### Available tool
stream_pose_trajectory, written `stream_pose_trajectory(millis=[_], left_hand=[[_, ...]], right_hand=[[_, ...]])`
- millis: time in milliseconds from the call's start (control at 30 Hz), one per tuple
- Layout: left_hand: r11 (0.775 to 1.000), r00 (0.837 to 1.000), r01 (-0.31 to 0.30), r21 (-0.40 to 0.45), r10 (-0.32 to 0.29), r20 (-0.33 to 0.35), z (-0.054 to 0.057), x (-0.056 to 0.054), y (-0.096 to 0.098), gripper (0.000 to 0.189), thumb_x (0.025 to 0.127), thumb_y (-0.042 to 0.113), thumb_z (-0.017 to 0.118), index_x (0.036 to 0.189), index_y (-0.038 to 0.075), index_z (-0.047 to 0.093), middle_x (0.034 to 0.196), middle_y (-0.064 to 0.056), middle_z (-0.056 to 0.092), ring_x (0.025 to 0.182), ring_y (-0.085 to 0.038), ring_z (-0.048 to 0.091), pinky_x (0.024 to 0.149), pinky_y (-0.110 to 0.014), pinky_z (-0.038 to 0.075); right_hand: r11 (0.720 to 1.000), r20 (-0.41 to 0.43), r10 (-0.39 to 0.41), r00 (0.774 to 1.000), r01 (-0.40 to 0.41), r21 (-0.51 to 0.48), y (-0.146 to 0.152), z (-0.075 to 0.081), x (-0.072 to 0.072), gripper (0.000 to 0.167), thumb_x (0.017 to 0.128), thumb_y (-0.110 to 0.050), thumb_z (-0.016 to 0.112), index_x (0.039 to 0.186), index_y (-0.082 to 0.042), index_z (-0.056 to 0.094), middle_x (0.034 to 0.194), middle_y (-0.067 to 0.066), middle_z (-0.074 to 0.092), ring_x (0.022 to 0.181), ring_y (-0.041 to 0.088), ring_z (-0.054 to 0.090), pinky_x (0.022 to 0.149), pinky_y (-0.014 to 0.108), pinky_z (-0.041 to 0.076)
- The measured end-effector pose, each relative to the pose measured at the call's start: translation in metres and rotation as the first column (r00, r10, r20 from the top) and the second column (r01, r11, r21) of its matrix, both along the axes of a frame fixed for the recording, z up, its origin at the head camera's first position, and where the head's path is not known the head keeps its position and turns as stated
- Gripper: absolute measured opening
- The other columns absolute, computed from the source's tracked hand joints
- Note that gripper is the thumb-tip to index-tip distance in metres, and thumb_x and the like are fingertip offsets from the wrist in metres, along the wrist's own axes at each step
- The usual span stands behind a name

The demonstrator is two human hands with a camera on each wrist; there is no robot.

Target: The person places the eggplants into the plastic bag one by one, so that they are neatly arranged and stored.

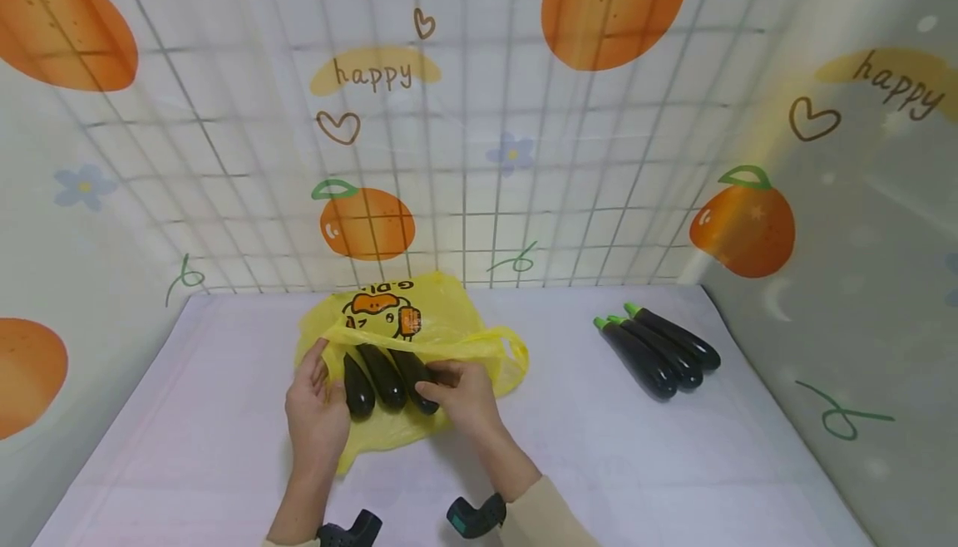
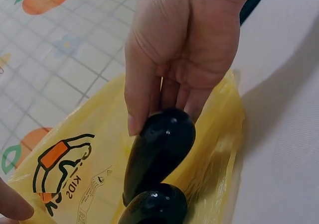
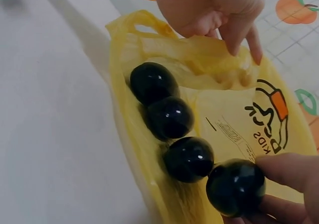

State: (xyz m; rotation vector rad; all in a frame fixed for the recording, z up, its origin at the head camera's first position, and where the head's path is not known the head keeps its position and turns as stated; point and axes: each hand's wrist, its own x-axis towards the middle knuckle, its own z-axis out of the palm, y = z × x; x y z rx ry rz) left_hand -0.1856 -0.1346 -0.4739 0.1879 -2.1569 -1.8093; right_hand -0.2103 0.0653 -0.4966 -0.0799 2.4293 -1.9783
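Observation:
A yellow plastic bag (image 1: 404, 439) with a cartoon print lies on the table, its mouth toward me. Several dark glossy eggplants (image 1: 387, 385) stick out of the mouth, round ends nearest me. My left hand (image 1: 318, 414) holds the left side of the mouth, with some fingers behind the thin film in the right wrist view. Its thumb lies close to the leftmost eggplant (image 2: 167, 139). My right hand (image 1: 464, 401) grips the round end of the rightmost eggplant (image 3: 237, 186) between thumb and fingers; its stem end is hidden in the bag.
Three more eggplants (image 1: 659, 356) with green stems lie side by side at the table's right. A bag handle loop (image 1: 516, 352) sticks out to the right. Behind the white table (image 1: 187, 414) hangs a gridded sheet (image 1: 479, 181) printed with oranges.

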Motion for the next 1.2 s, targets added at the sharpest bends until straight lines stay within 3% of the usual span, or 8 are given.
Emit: stream_pose_trajectory(millis=[367,800,1200], left_hand=[[1.000,1.000,-0.001,-0.001,0.001,0.003,0.001,0.000,0.001,0.065,0.099,-0.016,0.046,0.159,0.006,0.044,0.159,-0.023,0.044,0.149,-0.033,0.040,0.123,-0.046,0.034],[1.000,1.000,0.007,-0.004,-0.008,-0.017,0.001,0.000,0.000,0.064,0.099,-0.016,0.046,0.159,0.005,0.043,0.159,-0.022,0.045,0.149,-0.032,0.041,0.121,-0.044,0.035],[1.000,1.000,0.012,-0.008,-0.012,0.010,0.002,0.001,0.000,0.064,0.100,-0.016,0.047,0.160,0.007,0.043,0.160,-0.021,0.044,0.150,-0.032,0.040,0.123,-0.045,0.034]], right_hand=[[0.999,0.046,-0.023,0.999,0.025,-0.029,-0.011,-0.002,-0.004,0.041,0.089,-0.007,0.083,0.125,0.010,0.070,0.124,0.021,0.072,0.115,0.035,0.070,0.092,0.040,0.062],[0.997,0.033,-0.041,0.999,0.039,0.072,-0.014,-0.013,-0.013,0.040,0.089,-0.005,0.083,0.124,0.009,0.071,0.120,0.022,0.074,0.114,0.036,0.071,0.093,0.043,0.061],[0.996,0.060,-0.022,0.998,0.016,0.092,-0.015,-0.018,-0.012,0.051,0.092,-0.012,0.083,0.135,0.009,0.065,0.131,0.023,0.069,0.123,0.038,0.066,0.101,0.046,0.058]])
